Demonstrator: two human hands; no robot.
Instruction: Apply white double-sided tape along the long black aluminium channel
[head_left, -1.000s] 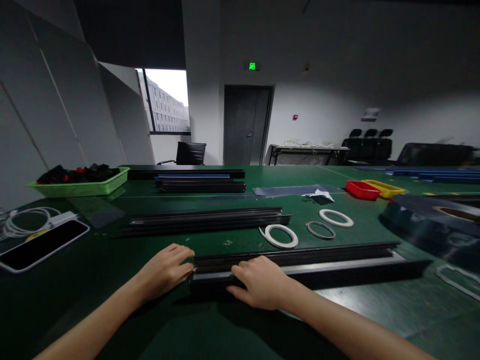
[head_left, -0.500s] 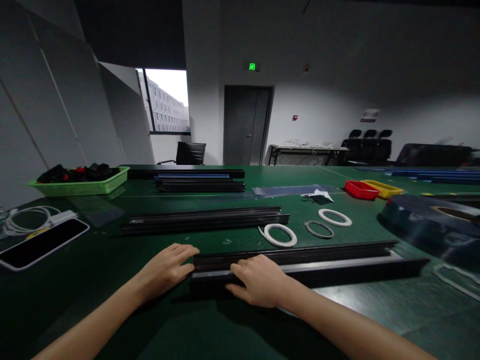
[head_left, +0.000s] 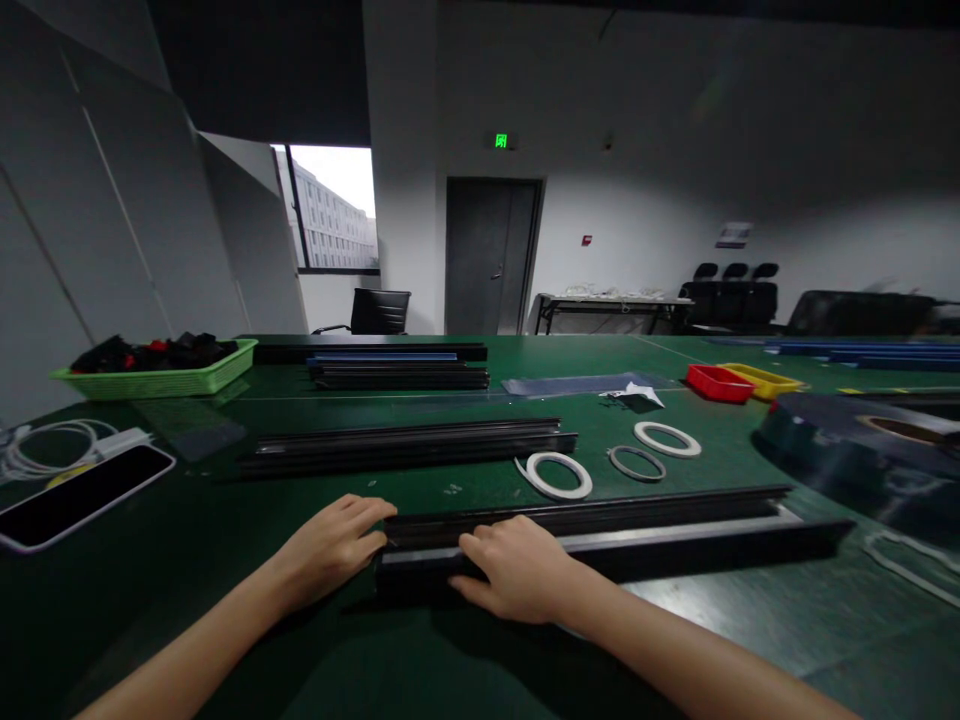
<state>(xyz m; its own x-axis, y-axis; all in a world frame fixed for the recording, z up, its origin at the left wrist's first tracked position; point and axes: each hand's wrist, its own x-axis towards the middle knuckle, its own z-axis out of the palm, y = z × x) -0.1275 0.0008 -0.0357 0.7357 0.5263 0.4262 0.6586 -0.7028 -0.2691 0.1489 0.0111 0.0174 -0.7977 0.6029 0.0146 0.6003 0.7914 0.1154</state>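
Observation:
A long black metal channel profile [head_left: 720, 552] with a silvery inner strip lies along the green table in front of me. My right hand [head_left: 519, 572] is closed over its near wall, left of the middle, with the thumb on the outer side and the fingers over the top. At the profile's left end, my left hand [head_left: 334, 548] has its fingers and thumb closed on the end. Whether a small part sits between those fingertips is hidden. Behind the profile lie a white tape roll [head_left: 559, 476], a grey ring [head_left: 636, 463] and another white tape roll [head_left: 667, 440].
More black profiles [head_left: 420, 446] lie farther back. A green basket [head_left: 165, 382] of dark parts and a phone [head_left: 82, 500] are at left. Red [head_left: 720, 384] and yellow trays [head_left: 765, 382] and a large dark roll [head_left: 847, 440] are at right.
Both hands keep their places on the profile, with hardly any finger movement. The whole view has shifted slightly.

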